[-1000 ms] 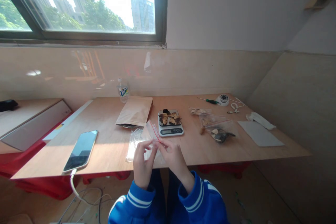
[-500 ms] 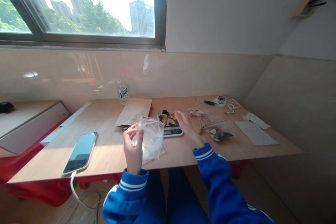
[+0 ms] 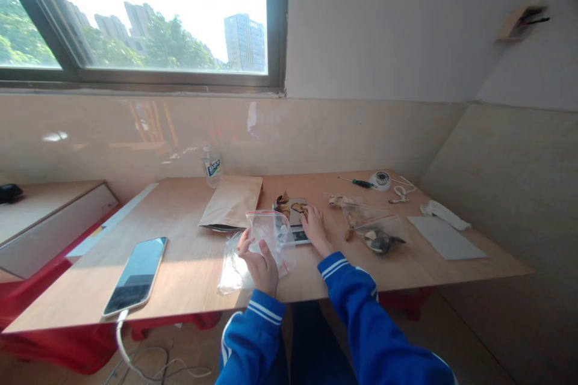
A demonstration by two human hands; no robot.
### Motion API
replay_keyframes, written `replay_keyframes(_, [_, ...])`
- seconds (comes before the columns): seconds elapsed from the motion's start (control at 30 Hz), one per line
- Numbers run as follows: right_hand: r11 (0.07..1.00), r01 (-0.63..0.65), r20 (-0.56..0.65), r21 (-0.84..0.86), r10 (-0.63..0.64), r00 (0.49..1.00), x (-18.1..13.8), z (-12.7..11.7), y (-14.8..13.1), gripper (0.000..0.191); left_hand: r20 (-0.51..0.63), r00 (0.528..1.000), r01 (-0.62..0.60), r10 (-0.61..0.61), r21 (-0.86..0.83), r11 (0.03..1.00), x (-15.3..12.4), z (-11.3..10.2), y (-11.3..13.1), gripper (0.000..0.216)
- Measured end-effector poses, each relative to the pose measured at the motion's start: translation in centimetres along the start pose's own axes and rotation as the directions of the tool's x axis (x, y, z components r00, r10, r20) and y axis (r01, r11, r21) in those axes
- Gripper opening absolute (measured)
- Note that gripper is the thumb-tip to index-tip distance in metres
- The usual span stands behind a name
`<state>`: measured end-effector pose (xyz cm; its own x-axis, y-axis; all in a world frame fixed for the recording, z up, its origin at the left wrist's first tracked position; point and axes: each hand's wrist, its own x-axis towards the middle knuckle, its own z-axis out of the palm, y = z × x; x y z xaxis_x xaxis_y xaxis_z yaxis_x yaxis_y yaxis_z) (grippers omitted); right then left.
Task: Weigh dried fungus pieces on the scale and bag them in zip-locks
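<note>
My left hand [image 3: 262, 261] grips a clear zip bag [image 3: 266, 228] with a red seal line, its mouth up, in front of a digital kitchen scale [image 3: 295, 200]. Other clear bags [image 3: 232, 271] lie flat on the table beneath it. Brown dried slices that look like mushroom [image 3: 283, 207] rest on the scale's platform. My right hand [image 3: 316, 230] is at the platform's right edge, its curled fingertips closed on a dried mushroom slice [image 3: 298, 208]. Part of the scale's display is hidden by the bag and my right hand.
Filled clear bags [image 3: 382, 240] lie right of the scale, near a white sheet [image 3: 445, 237]. Behind them are a screwdriver [image 3: 361, 183] and a white dome camera [image 3: 380, 179]. A brown paper pouch [image 3: 232, 201], a plastic bottle [image 3: 211, 167] and a plugged-in phone [image 3: 136, 277] are on the left.
My right hand has come down onto the scale, and the slices there have shifted, baring some of the platform. My left hand has moved right with the zip bag, nearer the scale.
</note>
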<state>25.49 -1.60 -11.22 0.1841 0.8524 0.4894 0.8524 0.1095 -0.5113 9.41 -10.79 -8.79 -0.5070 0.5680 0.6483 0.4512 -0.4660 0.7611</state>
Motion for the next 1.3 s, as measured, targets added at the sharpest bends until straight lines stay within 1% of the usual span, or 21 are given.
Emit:
replay_keyframes(0.07, [1.000, 0.003, -0.004, 0.004, -0.003, 1.000, 0.0, -0.2, 0.4, 0.025, -0.030, 0.998, -0.047, 0.047, 0.012, 0.999, -0.3, 0.7, -1.0, 0.020])
replay_keyframes(0.1, [1.000, 0.008, -0.008, 0.022, -0.008, 1.000, 0.1, -0.3, 0.6, 0.026, -0.041, 0.998, -0.047, 0.048, 0.016, 0.999, -0.5, 0.9, -1.4, 0.020])
replay_keyframes(0.2, [0.992, 0.024, -0.031, 0.127, -0.020, 0.999, 0.5, -1.0, 0.7, 0.026, -0.063, 0.998, 0.010, -0.008, 0.028, 1.000, -0.7, 1.0, -1.9, 0.024])
replay_keyframes(0.27, [0.975, 0.031, -0.051, 0.218, -0.021, 0.998, 1.1, -1.9, 0.1, 0.025, -0.050, 0.997, 0.056, -0.054, 0.038, 0.998, -0.8, 1.0, -2.1, 0.027])
replay_keyframes(0.33, [0.943, 0.024, -0.066, 0.331, -0.002, 0.998, 1.7, -3.0, -1.4, 0.024, -0.025, 0.996, 0.082, -0.081, 0.049, 0.995, -0.8, 0.9, -2.1, 0.028])
replay_keyframes(0.4, [0.879, 0.004, -0.038, 0.476, 0.016, 0.999, 2.2, -4.5, -3.8, 0.023, 0.001, 0.996, 0.092, -0.092, 0.059, 0.994, -0.8, 0.9, -2.2, 0.029])
replay_keyframes(0.43, [0.833, -0.012, 0.007, 0.553, 0.010, 1.000, 2.3, -5.3, -5.2, 0.024, 0.010, 0.995, 0.099, -0.100, 0.065, 0.993, -0.8, 0.9, -2.2, 0.029])
replay_keyframes(0.5, [0.743, -0.036, 0.125, 0.668, -0.065, 0.990, 2.4, -6.9, -8.0, 0.026, 0.026, 0.993, 0.112, -0.114, 0.074, 0.991, -0.8, 0.9, -2.2, 0.030])
replay_keyframes(0.53, [0.732, -0.038, 0.184, 0.680, -0.121, 0.976, 2.2, -7.5, -9.3, 0.026, 0.032, 0.993, 0.115, -0.117, 0.074, 0.991, -0.9, 0.9, -2.2, 0.031])
replay_keyframes(0.6, [0.759, -0.028, 0.302, 0.651, -0.225, 0.926, 1.8, -8.4, -11.3, 0.027, 0.042, 0.992, 0.118, -0.121, 0.065, 0.991, -0.9, 0.9, -2.3, 0.032])
replay_keyframes(0.7, [0.829, 0.028, 0.422, 0.558, -0.313, 0.851, 0.8, -8.7, -12.8, 0.044, 0.049, 0.988, 0.145, -0.147, 0.043, 0.989, -1.0, 0.9, -2.4, 0.037])
replay_keyframes(0.77, [0.851, 0.063, 0.448, 0.521, -0.336, 0.829, 0.1, -8.6, -13.2, 0.054, 0.045, 0.985, 0.166, -0.167, 0.033, 0.986, -1.0, 1.0, -2.4, 0.039])
replay_keyframes(0.83, [0.847, 0.080, 0.457, 0.525, -0.360, 0.814, -0.2, -8.5, -13.3, 0.056, 0.041, 0.983, 0.181, -0.182, 0.021, 0.983, -1.0, 1.1, -2.4, 0.041])
replay_keyframes(0.9, [0.817, 0.077, 0.469, 0.572, -0.403, 0.786, -0.3, -8.6, -13.0, 0.054, 0.043, 0.980, 0.195, -0.195, 0.003, 0.981, -1.0, 1.1, -2.4, 0.041])
replay_keyframes(1.0, [0.729, 0.021, 0.470, 0.685, -0.463, 0.751, 0.5, -8.7, -11.7, 0.051, 0.049, 0.977, 0.206, -0.205, -0.007, 0.979, -1.0, 1.0, -2.3, 0.041])
replay_keyframes(1.07, [0.669, -0.016, 0.446, 0.743, -0.477, 0.758, 1.5, -8.2, -10.2, 0.051, 0.051, 0.979, 0.199, -0.199, 0.006, 0.980, -1.0, 0.9, -2.3, 0.041])
replay_keyframes(1.13, [0.652, -0.009, 0.396, 0.758, -0.450, 0.801, 2.7, -7.2, -8.5, 0.050, 0.057, 0.978, 0.203, -0.203, 0.011, 0.979, -1.0, 0.9, -2.4, 0.040])
replay_keyframes(1.17, [0.672, 0.016, 0.358, 0.740, -0.414, 0.837, 3.3, -6.4, -7.7, 0.048, 0.061, 0.976, 0.211, -0.211, 0.005, 0.978, -1.1, 0.9, -2.4, 0.039])
replay_keyframes(1.23, [0.782, 0.083, 0.257, 0.618, -0.301, 0.918, 4.3, -4.5, -6.3, 0.042, 0.070, 0.970, 0.233, -0.231, -0.015, 0.972, -1.1, 1.0, -2.4, 0.039])
replay_keyframes(1.27, [0.849, 0.109, 0.232, 0.518, -0.261, 0.937, 4.7, -3.5, -5.7, 0.041, 0.075, 0.968, 0.242, -0.240, -0.025, 0.970, -1.2, 1.0, -2.4, 0.038])
replay_keyframes(1.3, [0.902, 0.125, 0.247, 0.413, -0.243, 0.938, 5.1, -2.6, -5.3, 0.042, 0.078, 0.966, 0.250, -0.247, -0.034, 0.968, -1.2, 1.0, -2.4, 0.038])
